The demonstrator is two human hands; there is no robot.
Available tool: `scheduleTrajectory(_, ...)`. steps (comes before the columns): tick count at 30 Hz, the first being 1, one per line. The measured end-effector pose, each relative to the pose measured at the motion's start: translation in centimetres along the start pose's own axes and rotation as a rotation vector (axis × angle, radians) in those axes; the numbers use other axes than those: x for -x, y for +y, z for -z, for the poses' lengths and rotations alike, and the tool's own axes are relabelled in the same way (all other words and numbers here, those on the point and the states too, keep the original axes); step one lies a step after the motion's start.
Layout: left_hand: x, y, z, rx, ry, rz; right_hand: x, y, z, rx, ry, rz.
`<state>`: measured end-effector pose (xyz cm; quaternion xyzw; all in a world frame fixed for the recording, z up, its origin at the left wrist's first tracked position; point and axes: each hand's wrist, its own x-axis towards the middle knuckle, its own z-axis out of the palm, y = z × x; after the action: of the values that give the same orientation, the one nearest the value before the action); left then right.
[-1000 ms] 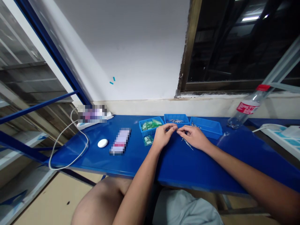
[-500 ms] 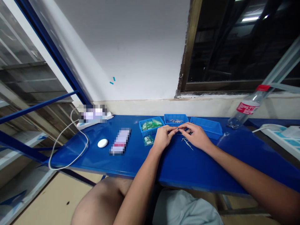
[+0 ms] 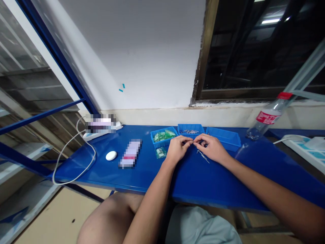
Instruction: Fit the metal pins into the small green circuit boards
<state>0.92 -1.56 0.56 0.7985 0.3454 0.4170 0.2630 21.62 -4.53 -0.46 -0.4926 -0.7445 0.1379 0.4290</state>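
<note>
Fingertip to fingertip, my left hand (image 3: pixel 178 147) and my right hand (image 3: pixel 210 145) meet above the blue table. Both are pinched closed, and whatever lies between the fingers is too small to make out. Under my right hand lie a few thin metal pins (image 3: pixel 203 156). Just behind my hands stands a blue bin with metal pieces (image 3: pixel 189 131). Left of it, another blue bin (image 3: pixel 155 142) holds green packets (image 3: pixel 162 135). A small clear packet (image 3: pixel 160 153) rests in front of that bin, near my left wrist. A third blue bin (image 3: pixel 228 135) is behind my right hand.
A phone (image 3: pixel 130 153) and a white oval object (image 3: pixel 111 155) lie on the left of the table (image 3: pixel 203 186). A power strip with a looping white cable (image 3: pixel 94 154) is farther left. At the right stand a plastic bottle (image 3: pixel 269 117) and another white power strip (image 3: pixel 302 149).
My hands stay almost in place. The fingertips have shifted slightly, and the small shiny bit seen between them before no longer shows clearly.
</note>
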Motion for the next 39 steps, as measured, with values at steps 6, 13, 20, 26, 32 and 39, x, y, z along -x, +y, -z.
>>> scheduleTrajectory(6,0.1,0.1,-0.2,0.168,-0.029,0.081,0.2,-0.1,-0.5,-0.059,0.019,-0.054)
scheduleTrajectory(13,0.0,-0.1,-0.5,0.345,0.006,0.159,0.3,-0.2,-0.6,-0.095,0.023,-0.059)
scheduleTrajectory(20,0.0,-0.3,-0.7,0.317,0.078,0.222,0.2,-0.5,-0.3,-0.175,0.09,-0.092)
scheduleTrajectory(26,0.2,-0.3,-0.9,0.317,-0.025,0.216,0.0,-0.7,0.0,-0.168,0.092,0.025)
scheduleTrajectory(32,0.3,-1.0,-1.0,0.231,-0.079,0.136,0.1,-1.0,0.0,-0.118,-0.009,0.082)
scheduleTrajectory(39,0.4,-1.6,-1.4,0.182,-0.106,0.089,0.2,-1.1,-0.3,-0.136,-0.043,0.022)
